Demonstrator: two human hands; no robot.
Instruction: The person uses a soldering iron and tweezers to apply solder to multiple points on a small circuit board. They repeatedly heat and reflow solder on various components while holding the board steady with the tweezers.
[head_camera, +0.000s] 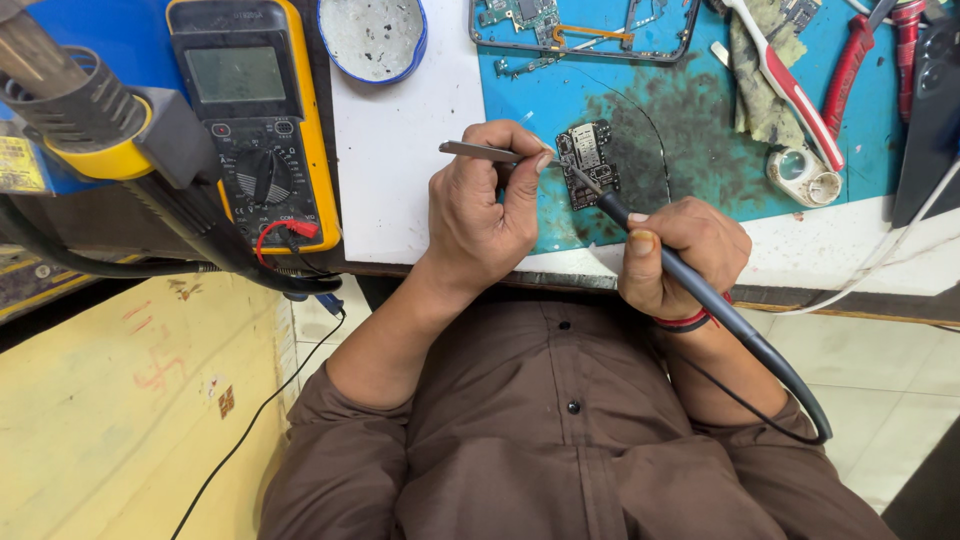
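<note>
Your tweezers (490, 152) gleam as bare metal; the soldering iron (690, 285) grip looks matt black rubber, the mat (700, 150) at upper right smudged blue rubber, your shirt (560, 440) brown cloth

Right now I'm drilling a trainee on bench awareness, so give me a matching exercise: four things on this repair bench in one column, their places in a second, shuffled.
Things:
1. tweezers
2. soldering iron
3. multimeter
4. circuit board

Places:
A. far left of the bench, red lead plugged in
B. held in the right hand
C. lying on the blue mat
D. pinched in the left hand

Pairs: 1-D, 2-B, 3-A, 4-C
</note>
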